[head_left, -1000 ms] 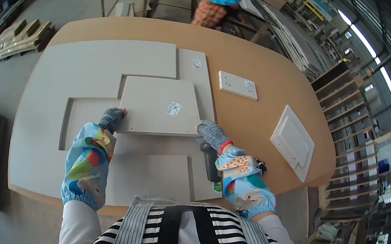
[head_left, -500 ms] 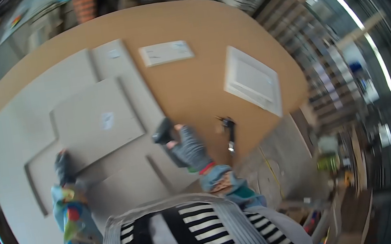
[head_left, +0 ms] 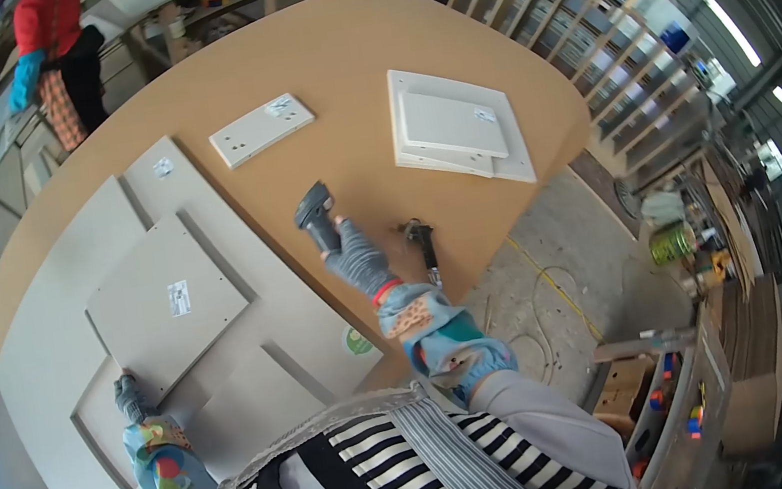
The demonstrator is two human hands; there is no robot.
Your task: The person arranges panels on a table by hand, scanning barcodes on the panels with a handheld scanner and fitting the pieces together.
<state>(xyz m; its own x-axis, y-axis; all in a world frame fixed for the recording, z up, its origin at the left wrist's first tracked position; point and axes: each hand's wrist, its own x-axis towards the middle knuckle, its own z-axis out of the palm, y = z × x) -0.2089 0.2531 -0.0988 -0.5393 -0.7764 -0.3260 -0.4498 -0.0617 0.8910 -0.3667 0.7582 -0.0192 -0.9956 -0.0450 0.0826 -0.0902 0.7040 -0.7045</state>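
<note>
Dark scanner (head_left: 312,206) juts beyond the right fingers (head_left: 346,235).

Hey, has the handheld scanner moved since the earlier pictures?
Yes: the handheld scanner went from on the grey panels to past their right edge, over the brown tabletop, in the right hand.

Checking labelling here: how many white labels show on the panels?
4: on the small drilled panel, the long panel, the square panel by the left hand, and the rightmost stack's top panel. Others may be hidden.
</note>
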